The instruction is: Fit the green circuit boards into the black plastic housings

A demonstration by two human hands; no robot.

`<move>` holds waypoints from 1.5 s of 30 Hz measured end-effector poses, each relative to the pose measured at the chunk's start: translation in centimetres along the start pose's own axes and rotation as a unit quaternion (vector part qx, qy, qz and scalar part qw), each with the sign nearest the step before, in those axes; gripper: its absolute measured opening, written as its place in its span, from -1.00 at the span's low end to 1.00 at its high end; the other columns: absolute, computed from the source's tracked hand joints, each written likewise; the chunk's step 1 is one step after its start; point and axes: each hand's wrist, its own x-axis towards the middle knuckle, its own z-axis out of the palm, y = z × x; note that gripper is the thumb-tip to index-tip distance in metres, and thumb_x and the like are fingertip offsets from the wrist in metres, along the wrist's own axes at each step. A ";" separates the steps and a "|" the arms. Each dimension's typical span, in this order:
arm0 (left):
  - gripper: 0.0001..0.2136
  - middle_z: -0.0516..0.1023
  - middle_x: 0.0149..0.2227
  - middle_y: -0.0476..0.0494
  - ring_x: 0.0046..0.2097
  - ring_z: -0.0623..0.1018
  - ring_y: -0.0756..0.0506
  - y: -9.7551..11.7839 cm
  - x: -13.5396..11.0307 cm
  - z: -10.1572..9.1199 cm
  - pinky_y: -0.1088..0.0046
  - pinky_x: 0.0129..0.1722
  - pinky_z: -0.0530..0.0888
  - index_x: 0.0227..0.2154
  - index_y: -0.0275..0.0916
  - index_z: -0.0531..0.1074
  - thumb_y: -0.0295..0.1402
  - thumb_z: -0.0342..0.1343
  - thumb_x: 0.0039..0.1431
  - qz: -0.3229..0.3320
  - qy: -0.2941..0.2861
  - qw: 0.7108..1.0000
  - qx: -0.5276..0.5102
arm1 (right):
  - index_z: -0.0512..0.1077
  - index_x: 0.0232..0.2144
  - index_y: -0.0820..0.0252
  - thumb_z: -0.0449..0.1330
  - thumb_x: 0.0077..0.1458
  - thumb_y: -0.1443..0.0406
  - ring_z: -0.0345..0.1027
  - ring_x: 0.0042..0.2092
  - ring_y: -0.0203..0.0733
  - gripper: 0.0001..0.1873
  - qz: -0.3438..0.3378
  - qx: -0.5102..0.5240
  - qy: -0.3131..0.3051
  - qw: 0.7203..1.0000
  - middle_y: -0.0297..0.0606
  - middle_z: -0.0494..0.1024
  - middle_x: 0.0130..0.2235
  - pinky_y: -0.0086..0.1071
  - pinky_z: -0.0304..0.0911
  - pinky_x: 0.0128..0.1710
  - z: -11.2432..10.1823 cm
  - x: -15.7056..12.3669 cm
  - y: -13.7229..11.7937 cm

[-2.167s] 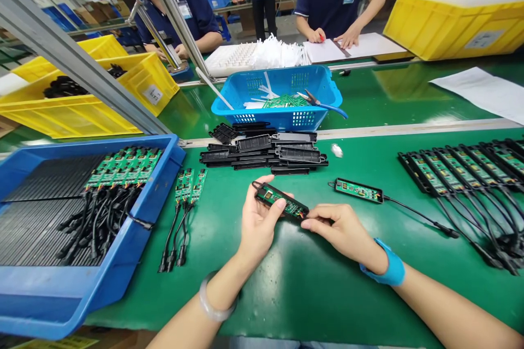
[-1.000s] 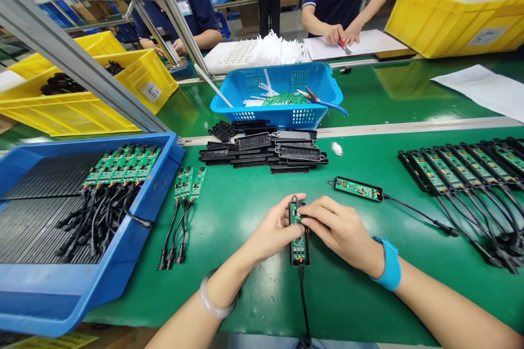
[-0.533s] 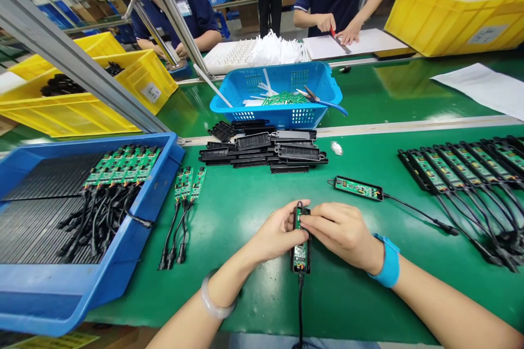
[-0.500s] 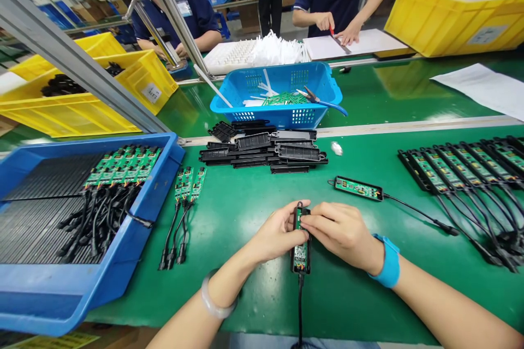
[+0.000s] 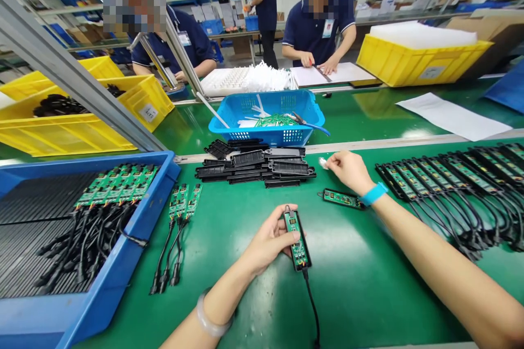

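The cased board (image 5: 301, 251), probably light, stiff and best edge-held, is clasped in the left hand (image 5: 268, 242); white scrap (image 5: 322, 162) is touched by the nearly closed right hand (image 5: 349, 170), grip unclear.

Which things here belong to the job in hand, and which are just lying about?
Likely in the job:
cased board in the left hand
white bit at the right hand
black casings
loose wired boards

Probably just lying about:
white sheet
pliers

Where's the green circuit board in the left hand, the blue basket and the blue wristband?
Green circuit board (image 5: 298, 246), head view: its lower half.
Blue basket (image 5: 266, 136), head view: its front wall.
Blue wristband (image 5: 374, 194), head view: its middle.
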 end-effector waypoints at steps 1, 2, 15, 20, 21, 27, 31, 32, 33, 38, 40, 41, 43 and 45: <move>-0.43 0.48 -0.35 -0.07 -0.45 0.44 0.03 0.1 0.0 -0.1 0.58 -0.53 0.38 0.04 -0.20 0.18 -0.31 0.26 -0.05 0.000 -0.002 1.000 -0.008 | 0.44 -0.57 0.26 0.13 0.08 0.33 0.33 -0.42 -0.14 -0.78 -0.001 -0.014 -0.001 1.000 -0.17 0.47 -0.49 -0.37 0.06 -0.46 0.1 0.7 0.4; -0.42 0.49 -0.34 -0.08 -0.45 0.45 0.03 0.1 -0.1 -0.2 0.58 -0.53 0.39 0.04 -0.19 0.18 -0.33 0.27 -0.06 -0.003 -0.004 1.000 -0.018 | 0.45 -0.58 0.27 0.13 0.06 0.35 0.35 -0.40 -0.13 -0.79 -0.005 -0.026 -0.003 1.000 -0.14 0.49 -0.45 -0.37 0.06 -0.45 0.2 1.1 0.6; -0.53 0.46 -0.31 -0.02 -0.40 0.57 -0.04 -0.7 -0.9 -0.3 0.48 -0.50 0.57 -0.20 -0.20 0.25 -0.48 0.36 -0.17 -0.077 -0.106 0.979 -0.156 | 0.02 0.25 0.15 0.23 0.03 0.15 0.39 -0.15 -0.13 -0.20 -0.097 0.186 -0.278 0.937 -0.17 0.41 -0.10 -0.37 0.35 -0.20 -3.1 -14.7 -9.2; -0.52 0.43 -0.29 -0.06 -0.31 0.55 -0.03 -0.7 -1.0 -0.2 0.46 -0.37 0.56 -0.18 -0.26 0.30 -0.38 0.37 -0.18 -0.064 -0.098 0.992 -0.053 | -0.04 0.28 0.22 -0.02 0.17 0.31 0.31 0.07 -0.02 -0.36 -0.105 0.101 -0.240 0.960 0.00 0.33 0.09 -0.26 0.31 -0.02 -3.2 -17.8 -8.4; -0.51 0.42 -0.26 -0.08 -0.28 0.54 -0.03 -0.5 -1.0 -0.2 0.44 -0.33 0.56 -0.13 -0.26 0.30 -0.34 0.35 -0.14 -0.049 -0.085 0.995 -0.032 | -0.03 0.28 0.28 -0.02 0.17 0.30 0.30 0.07 0.03 -0.35 -0.107 0.061 -0.221 0.967 0.05 0.32 0.10 -0.22 0.32 -0.03 -3.4 -17.6 -7.6; -0.50 0.40 -0.26 -0.09 -0.30 0.46 0.00 0.2 -0.6 -0.8 0.39 -0.35 0.55 -0.03 -0.25 0.26 -0.29 0.27 -0.03 0.013 0.005 0.999 0.046 | 0.32 0.10 0.33 0.00 0.10 0.43 0.41 -0.15 0.06 -0.52 -0.142 -0.168 -0.106 0.970 0.00 0.49 -0.13 -0.12 0.40 -0.20 -3.7 -14.2 -2.8; -0.55 0.39 -0.27 -0.08 -0.31 0.44 0.01 0.3 -0.5 -1.3 0.42 -0.38 0.55 -0.04 -0.26 0.28 -0.30 0.25 0.00 0.021 -0.008 0.998 0.051 | 0.40 0.02 0.29 0.01 0.11 0.44 0.41 -0.21 0.02 -0.58 -0.147 -0.246 -0.044 0.957 0.07 0.42 -0.06 -0.18 0.39 -0.29 -2.2 -13.5 -0.6; -0.55 0.39 -0.27 -0.08 -0.32 0.44 0.01 0.3 -0.5 -1.3 0.43 -0.40 0.55 -0.04 -0.26 0.28 -0.30 0.25 0.00 0.021 -0.012 0.998 0.049 | 0.40 0.02 0.28 0.02 0.12 0.43 0.40 -0.20 0.04 -0.59 -0.145 -0.255 -0.035 0.955 0.09 0.41 -0.05 -0.18 0.39 -0.30 -1.9 -13.6 -0.3; -0.54 0.39 -0.27 -0.08 -0.33 0.44 0.02 0.3 -0.5 -1.4 0.45 -0.41 0.55 -0.04 -0.25 0.28 -0.31 0.25 -0.01 0.020 -0.017 0.999 0.048 | 0.41 0.01 0.27 0.02 0.13 0.40 0.39 -0.17 0.06 -0.60 -0.145 -0.258 -0.028 0.955 0.09 0.41 -0.05 -0.17 0.38 -0.29 -1.6 -13.6 0.0; -0.54 0.40 -0.27 -0.08 -0.37 0.43 0.05 -0.1 -0.5 -1.7 0.47 -0.43 0.54 -0.06 -0.26 0.31 -0.32 0.27 -0.04 0.019 -0.034 0.998 0.056 | 0.40 0.00 0.29 0.01 0.19 0.32 0.36 -0.14 0.03 -0.64 -0.146 -0.221 -0.011 0.964 0.02 0.45 -0.13 -0.16 0.33 -0.19 -1.0 -13.3 0.7; -0.56 0.41 -0.28 -0.09 -0.38 0.44 0.05 -0.3 -0.4 -1.8 0.46 -0.43 0.54 -0.07 -0.27 0.32 -0.31 0.25 -0.03 0.033 -0.028 0.996 0.083 | 0.40 -0.01 0.31 -0.01 0.21 0.30 0.37 -0.18 0.00 -0.64 -0.150 -0.212 -0.006 0.966 -0.01 0.46 -0.16 -0.18 0.33 -0.19 -0.8 -13.0 1.1; -0.58 0.43 -0.28 -0.09 -0.38 0.45 0.04 -0.2 -0.4 -1.9 0.46 -0.44 0.53 -0.07 -0.28 0.33 -0.30 0.24 -0.01 0.047 -0.017 0.991 0.126 | 0.40 -0.02 0.31 -0.02 0.21 0.29 0.37 -0.19 0.00 -0.64 -0.153 -0.211 0.000 0.965 -0.02 0.47 -0.17 -0.18 0.33 -0.20 -0.7 -12.9 1.5; -0.62 0.47 -0.29 -0.09 -0.40 0.48 0.02 0.2 -0.2 -2.3 0.47 -0.45 0.53 -0.08 -0.27 0.36 -0.30 0.20 0.02 0.088 0.031 0.962 0.258 | 0.41 -0.04 0.33 -0.04 0.22 0.25 0.38 -0.22 0.02 -0.62 -0.162 -0.217 0.017 0.962 -0.01 0.48 -0.20 -0.17 0.33 -0.25 -0.5 -12.7 2.4; -0.69 0.51 -0.31 -0.07 -0.39 0.50 0.01 1.2 0.0 -3.4 0.46 -0.39 0.52 -0.14 -0.25 0.41 -0.31 0.19 0.03 0.121 0.111 0.908 0.386 | 0.42 -0.06 0.34 -0.09 0.22 0.21 0.39 -0.28 0.06 -0.58 -0.171 -0.231 0.036 0.957 0.00 0.48 -0.25 -0.13 0.33 -0.31 -0.1 -12.3 3.3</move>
